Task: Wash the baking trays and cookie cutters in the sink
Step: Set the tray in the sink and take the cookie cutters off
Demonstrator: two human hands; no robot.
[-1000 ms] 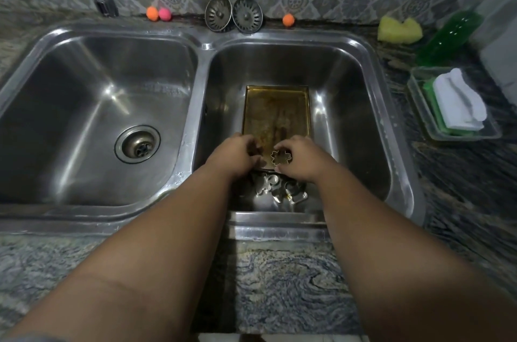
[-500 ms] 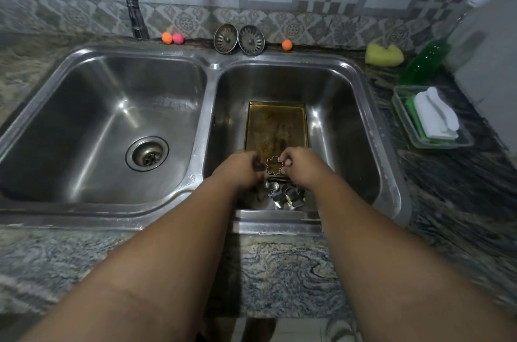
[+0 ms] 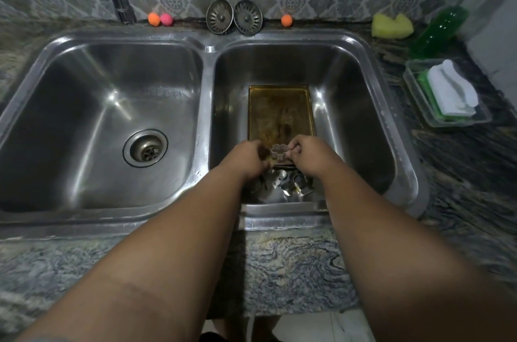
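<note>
flower cutter [image 3: 279, 152]: thin metal ring, likely light, stiff, slippery when wet; hold by outer wall. right hand [image 3: 303, 155] pinches its right side above near end of tray [image 3: 280, 112], right basin of sink [image 3: 307, 35]. left hand [image 3: 246, 158] curled at its left, blurred, grip unclear. tray brown-stained; spare cutters [image 3: 288, 183] heaped at basin's near edge.

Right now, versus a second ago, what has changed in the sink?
The left hand closed onto the flower cutter, which the right hand keeps pinching over the near end of the tray; both hold it now. Tray and loose cutters stayed put.
</note>
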